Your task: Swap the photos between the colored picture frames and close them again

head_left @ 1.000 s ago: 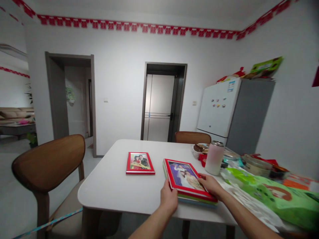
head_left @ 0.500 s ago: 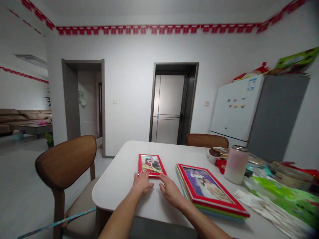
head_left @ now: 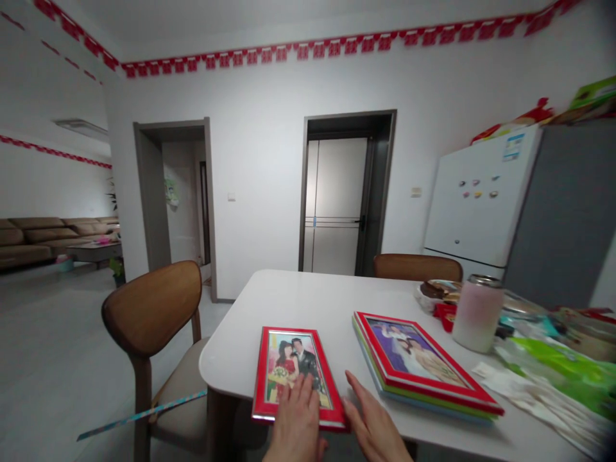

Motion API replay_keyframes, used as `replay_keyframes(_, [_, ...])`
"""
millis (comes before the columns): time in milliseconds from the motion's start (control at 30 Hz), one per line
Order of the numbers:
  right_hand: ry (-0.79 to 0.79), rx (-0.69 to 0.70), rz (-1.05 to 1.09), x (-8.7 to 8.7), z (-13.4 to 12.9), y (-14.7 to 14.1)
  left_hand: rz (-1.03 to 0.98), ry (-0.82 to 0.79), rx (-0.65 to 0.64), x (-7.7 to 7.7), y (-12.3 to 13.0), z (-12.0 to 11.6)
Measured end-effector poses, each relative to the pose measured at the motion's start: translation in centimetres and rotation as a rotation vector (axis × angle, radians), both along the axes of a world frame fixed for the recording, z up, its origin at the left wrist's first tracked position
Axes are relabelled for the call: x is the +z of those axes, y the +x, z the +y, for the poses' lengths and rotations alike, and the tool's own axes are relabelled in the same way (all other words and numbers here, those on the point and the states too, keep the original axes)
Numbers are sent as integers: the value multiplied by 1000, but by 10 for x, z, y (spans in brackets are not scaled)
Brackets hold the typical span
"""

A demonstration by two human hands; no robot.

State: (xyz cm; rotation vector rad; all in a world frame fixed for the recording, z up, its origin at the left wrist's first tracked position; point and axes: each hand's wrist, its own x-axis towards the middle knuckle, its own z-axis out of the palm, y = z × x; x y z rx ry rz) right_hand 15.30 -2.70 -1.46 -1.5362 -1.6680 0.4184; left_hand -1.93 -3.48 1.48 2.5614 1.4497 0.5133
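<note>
A small red picture frame [head_left: 296, 359] with a photo of two people lies flat near the front edge of the white table [head_left: 308, 292]. My left hand [head_left: 298, 417] rests on its lower part, fingers stretched over the photo. Beside its lower right corner is my right hand [head_left: 373, 420], open, with the fingers extended and the palm turned inward. To the right lies a stack of larger frames, a red one [head_left: 418, 353] with a purple-backed photo on top and green and blue ones beneath.
On the right of the table stand a pink-white bottle [head_left: 477, 314], green plastic packaging [head_left: 558, 366], white gloves [head_left: 529, 394] and food containers. A brown chair [head_left: 154, 308] stands at the left, another [head_left: 418, 266] behind the table. A fridge [head_left: 476, 192] is at the right.
The small red frame has come closer to me along the table, with my left hand on it. Both hands have moved nearer, and the view has shifted left.
</note>
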Motion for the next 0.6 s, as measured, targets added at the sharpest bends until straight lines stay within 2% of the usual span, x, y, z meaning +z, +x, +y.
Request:
replay_keyframes(100, [-41,42,131,5,-11,-7,-59,-5,-58,-4,4,3])
replay_keyframes(200, [-22,56,297,22,-16,-15,-246,82,-48,7,0,3])
replay_keyframes(300, [68,133,331,39,-14,-32,-630,160,71,27,-4,0])
replay_keyframes(367, [132,227,236,45,-8,-49,-932,140,183,40,-6,0])
replay_keyframes(433, [180,296,107,46,-2,-64,-1192,83,278,46,-10,2])
replay_keyframes(500, [186,326,-17,43,2,-73,-1393,11,326,43,-17,5])
replay_keyframes(600, [170,364,-201,36,2,-69,-1544,-168,304,21,-30,7])
